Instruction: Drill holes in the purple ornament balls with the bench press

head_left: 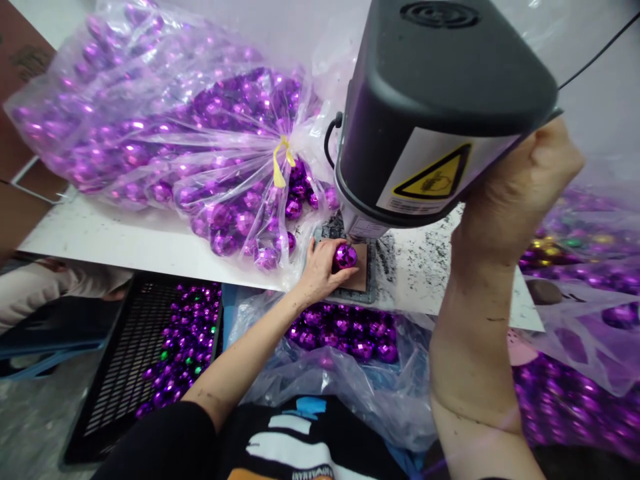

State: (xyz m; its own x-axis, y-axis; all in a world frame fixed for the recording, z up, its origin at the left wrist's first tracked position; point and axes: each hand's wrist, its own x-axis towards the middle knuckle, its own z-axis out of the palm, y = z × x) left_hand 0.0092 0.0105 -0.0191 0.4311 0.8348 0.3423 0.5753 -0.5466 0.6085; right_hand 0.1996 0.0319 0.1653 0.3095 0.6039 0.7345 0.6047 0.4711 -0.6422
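My left hand (323, 268) grips a shiny purple faceted ball (345, 256) between thumb and fingers. The ball is on a brown pad (357, 275) on the machine's grey base, right under the narrow tip of a black machine head (440, 80) that bears a yellow warning label. At the machine's right side is my right hand (543, 167), its fingers mostly hidden behind the housing, so what it holds cannot be made out. More purple balls (350, 330) lie in an open plastic bag below the table's front edge.
A large clear bag of purple balls (135, 153), tied with yellow, covers the white table's (110, 230) left part. A black crate (120, 353) with small purple and green balls stands lower left. More bagged balls (565, 400) lie right. A person's leg (50, 293) shows at far left.
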